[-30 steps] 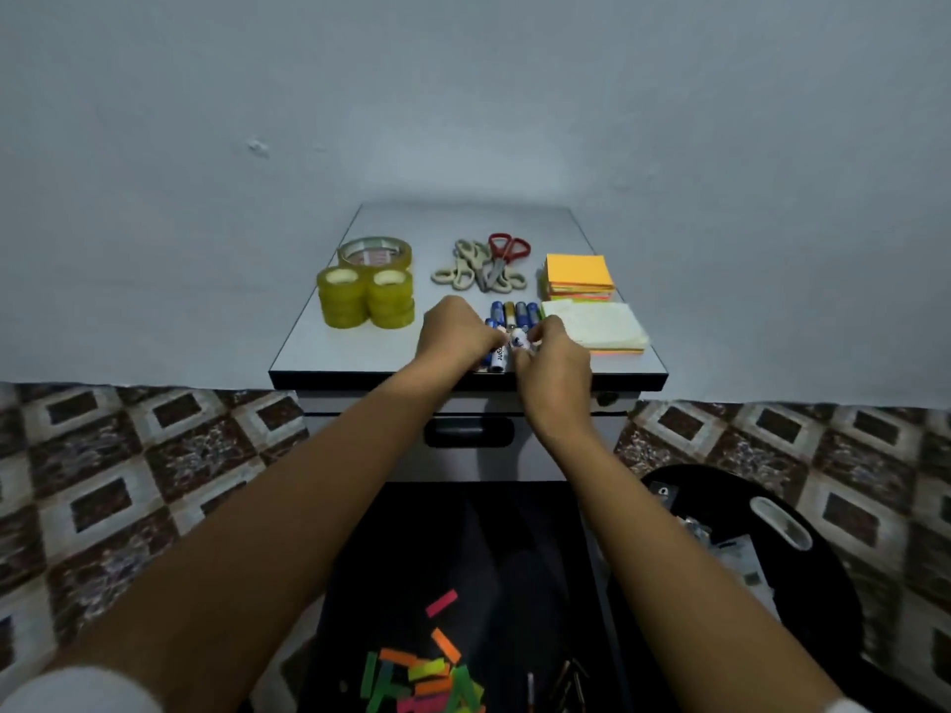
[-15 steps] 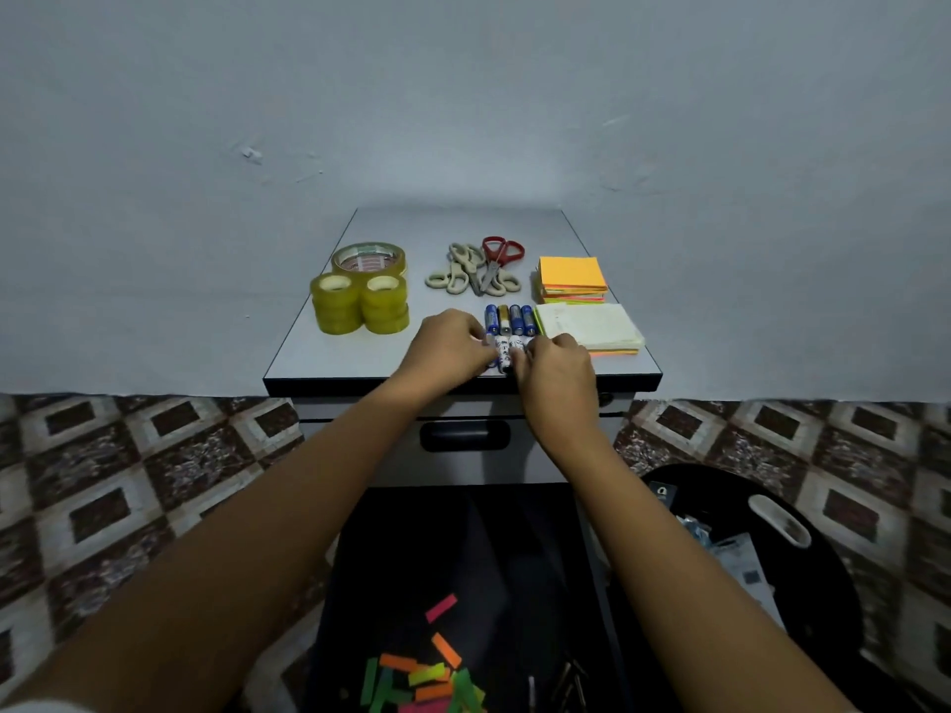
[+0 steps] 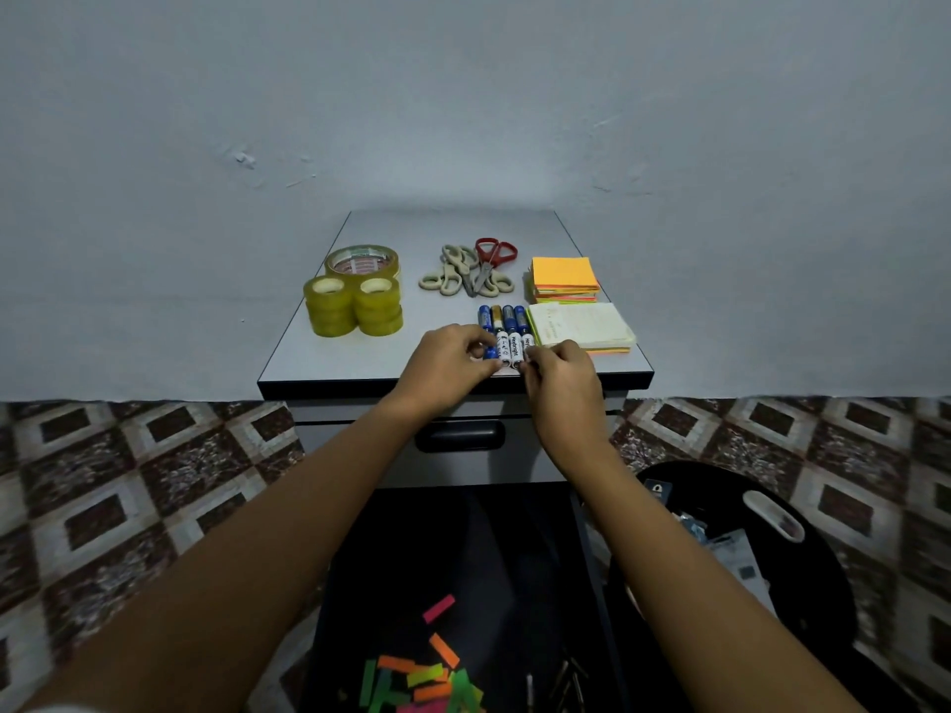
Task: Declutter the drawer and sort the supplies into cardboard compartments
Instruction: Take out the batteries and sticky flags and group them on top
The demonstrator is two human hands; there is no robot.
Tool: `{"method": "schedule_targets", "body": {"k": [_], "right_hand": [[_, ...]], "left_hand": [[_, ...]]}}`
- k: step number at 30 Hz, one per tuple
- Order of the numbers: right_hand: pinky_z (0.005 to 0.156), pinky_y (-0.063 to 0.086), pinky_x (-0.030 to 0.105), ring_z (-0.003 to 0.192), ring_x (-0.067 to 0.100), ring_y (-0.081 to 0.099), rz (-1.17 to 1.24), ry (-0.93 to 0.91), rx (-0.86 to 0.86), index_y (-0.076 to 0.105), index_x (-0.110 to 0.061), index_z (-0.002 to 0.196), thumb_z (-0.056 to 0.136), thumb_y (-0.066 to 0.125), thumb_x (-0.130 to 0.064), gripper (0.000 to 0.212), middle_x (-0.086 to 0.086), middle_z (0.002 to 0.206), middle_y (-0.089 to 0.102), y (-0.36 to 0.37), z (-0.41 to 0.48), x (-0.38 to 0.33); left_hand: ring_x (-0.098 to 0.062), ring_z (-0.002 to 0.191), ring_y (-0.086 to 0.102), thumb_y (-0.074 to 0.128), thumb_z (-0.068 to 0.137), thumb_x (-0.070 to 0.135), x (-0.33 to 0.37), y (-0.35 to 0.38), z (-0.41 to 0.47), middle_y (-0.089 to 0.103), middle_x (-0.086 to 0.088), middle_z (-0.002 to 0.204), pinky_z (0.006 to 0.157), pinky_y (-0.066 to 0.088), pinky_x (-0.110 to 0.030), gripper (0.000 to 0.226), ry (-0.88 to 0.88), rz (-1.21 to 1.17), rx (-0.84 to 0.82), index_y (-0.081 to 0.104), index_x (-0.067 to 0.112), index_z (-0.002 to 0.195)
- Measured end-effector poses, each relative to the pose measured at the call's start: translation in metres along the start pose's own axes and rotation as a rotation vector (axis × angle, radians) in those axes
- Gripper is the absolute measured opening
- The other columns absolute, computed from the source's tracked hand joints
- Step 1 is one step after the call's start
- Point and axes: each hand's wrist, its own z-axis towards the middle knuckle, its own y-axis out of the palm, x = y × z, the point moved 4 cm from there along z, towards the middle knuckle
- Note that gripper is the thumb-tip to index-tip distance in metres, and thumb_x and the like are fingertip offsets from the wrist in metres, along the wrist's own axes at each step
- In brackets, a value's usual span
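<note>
Below both wrists, the open black drawer [image 3: 463, 548] holds a loose heap of neon paper strips [image 3: 427, 676] in pink, orange and green. A round black tub [image 3: 828, 625] with a few small packets sits beside the right forearm. Both hands reach over the front edge of the grey cabinet top [image 3: 350, 357]. The left hand [image 3: 447, 365] has its fingers curled and its thumb and fingertips pinch the left end of a short row of white-labelled batteries [image 3: 510, 347]. The right hand [image 3: 561, 375], curled the same way, pinches the right end of that row, so the row lies between the two hands. Just past the fingertips lies a second row of blue batteries [image 3: 502, 317]. Beyond the right hand a pale yellow notepad [image 3: 579, 324] rests, with a stack of orange sticky notes [image 3: 563, 272] farther on. Beyond the left hand stand two stacks of small yellow tape rolls [image 3: 352, 311], with a wider clear tape roll [image 3: 363, 259] behind them. Straight ahead, farther than the batteries, several beige-handled scissors [image 3: 453, 275] lie with one red-handled pair [image 3: 493, 254].
</note>
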Motion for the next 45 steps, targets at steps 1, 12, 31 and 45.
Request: {"method": "schedule_targets", "body": {"k": [1,12,31,45], "right_hand": [[0.072,0.043,0.036,0.093,0.036,0.054,0.003,0.002,0.001,0.066,0.003,0.107,0.092,0.056,-0.012,0.023,0.021,0.098,0.059,0.000,0.001,0.000],[0.062,0.031,0.029,0.084,0.033,0.054,-0.039,0.023,-0.007,0.064,0.001,0.102,0.093,0.050,-0.008,0.019,0.017,0.093,0.059,0.005,0.009,-0.002],[0.072,0.042,0.024,0.079,0.026,0.064,0.236,-0.048,-0.211,0.069,-0.006,0.106,0.084,0.065,-0.020,0.026,0.012,0.087,0.067,0.015,-0.085,0.021],[0.088,0.044,0.029,0.108,0.022,0.059,0.078,-0.202,-1.296,0.067,-0.011,0.110,0.088,0.060,-0.021,0.024,0.006,0.115,0.066,0.126,-0.204,0.065]], "left_hand": [[-0.009,0.081,0.051,0.069,0.083,0.026,-0.001,0.000,0.001,0.065,-0.006,0.103,0.070,0.035,-0.018,0.032,-0.004,-0.011,0.005,0.066,0.015,0.114],[-0.008,0.076,0.052,0.071,0.082,0.025,-0.001,0.001,0.003,0.063,-0.001,0.091,0.069,0.038,-0.018,0.033,-0.015,-0.060,0.012,0.066,0.014,0.112],[-0.008,0.089,0.056,0.072,0.079,0.014,-0.028,0.009,-0.084,0.063,-0.002,0.097,0.079,0.035,0.000,0.033,0.183,-0.049,0.092,0.066,0.009,0.111],[-0.013,0.099,0.060,0.066,0.086,0.024,-0.156,0.117,-0.182,0.065,-0.003,0.109,0.084,0.043,-0.020,0.032,-0.190,0.081,-0.754,0.064,0.014,0.116]]}}
